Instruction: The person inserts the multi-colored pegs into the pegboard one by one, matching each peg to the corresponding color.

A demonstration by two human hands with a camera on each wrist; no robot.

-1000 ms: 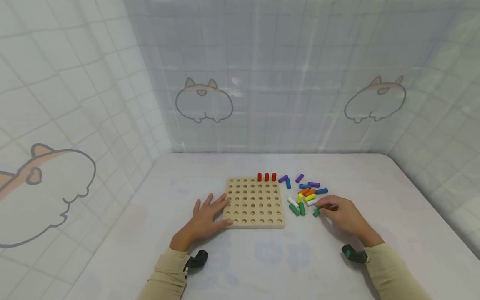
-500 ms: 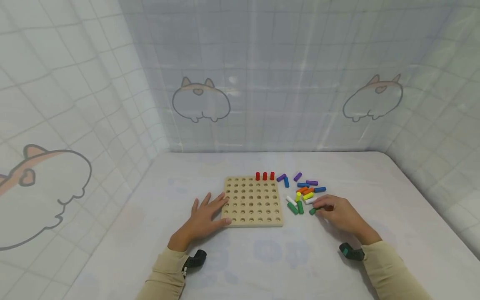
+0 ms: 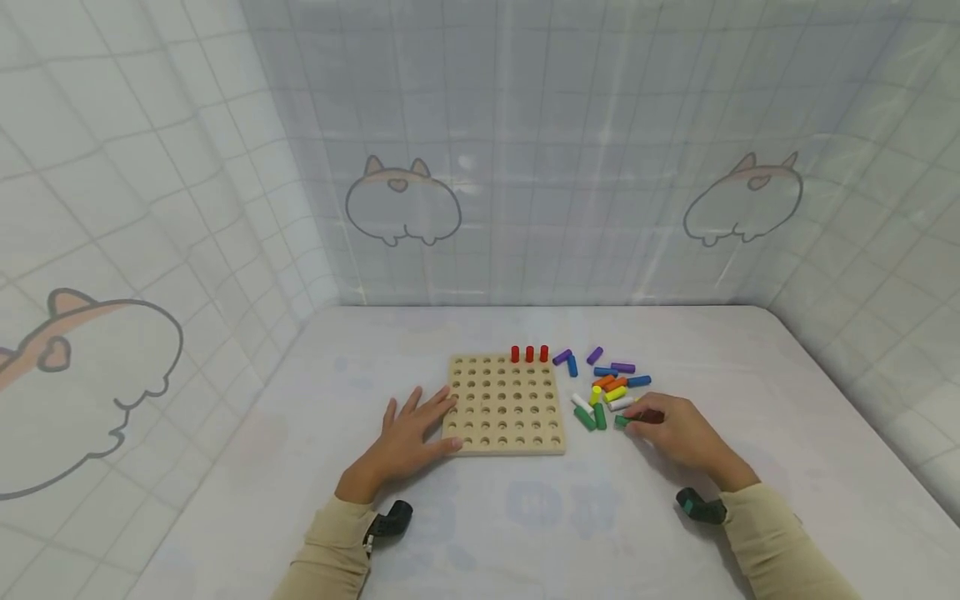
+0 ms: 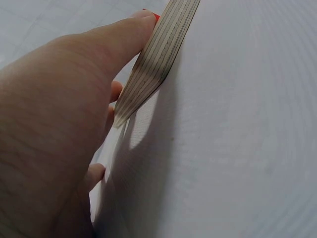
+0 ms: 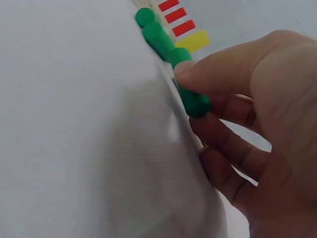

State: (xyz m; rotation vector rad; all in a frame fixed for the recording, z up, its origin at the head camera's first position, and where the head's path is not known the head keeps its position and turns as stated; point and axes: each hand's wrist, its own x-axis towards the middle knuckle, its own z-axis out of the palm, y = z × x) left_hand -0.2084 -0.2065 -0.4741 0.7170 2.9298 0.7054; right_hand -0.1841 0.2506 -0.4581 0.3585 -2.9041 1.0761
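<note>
In the head view my left hand [image 3: 405, 437] lies with fingers spread on the left edge of a wooden pegboard [image 3: 504, 448]. Its thumb touches the board's side in the left wrist view. My right hand [image 3: 682, 429] pinches a green peg [image 5: 194, 99] between thumb and fingers, just over or on the table to the right of the board; I cannot tell if it touches the cloth. Two more green pegs [image 3: 599, 417] lie left of that hand. Three red pegs [image 3: 529, 354] stand upright in the board's far row, towards its right corner.
Loose purple, blue, orange, yellow and white pegs [image 3: 620, 403] are scattered right of the board. One yellow peg [image 3: 596, 396] seems to stand on end or tilt. A white cloth [image 3: 555, 533] covers the table, and tile-patterned walls [image 3: 510, 250] rise at the back and sides.
My right hand has shifted slightly left with the green peg, which has turned from a steep slant to lying flatter. The left hand stays on the board. The head view has moved a little.
</note>
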